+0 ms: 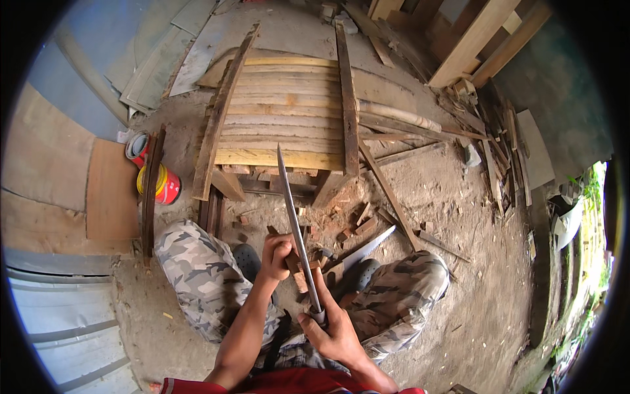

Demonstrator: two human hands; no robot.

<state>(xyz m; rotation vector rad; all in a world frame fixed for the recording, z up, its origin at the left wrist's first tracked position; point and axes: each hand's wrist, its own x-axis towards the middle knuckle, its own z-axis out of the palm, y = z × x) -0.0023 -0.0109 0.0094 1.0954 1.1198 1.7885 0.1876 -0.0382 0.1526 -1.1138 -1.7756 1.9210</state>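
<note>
My right hand (336, 333) is closed round the grey handle of a long machete (293, 220). Its narrow blade points up and away from me, tip in front of the slatted wooden bench. The right index finger is stretched along the blade's side. In my left hand (277, 255), a fist to the left of the blade, is a small brown piece of wood (293, 261). That wood sits against or very near the blade; I cannot tell if they touch. A hand saw (364, 253) lies by my right foot, its toothed blade slanting up to the right.
A low bench of wooden slats (282, 141) stands ahead between two long rails. Red and yellow cans (169, 187) are at the left beside upright dark planks (154, 190). Wood offcuts (354, 226) litter the ground, and scrap boards (502, 151) lean at the right.
</note>
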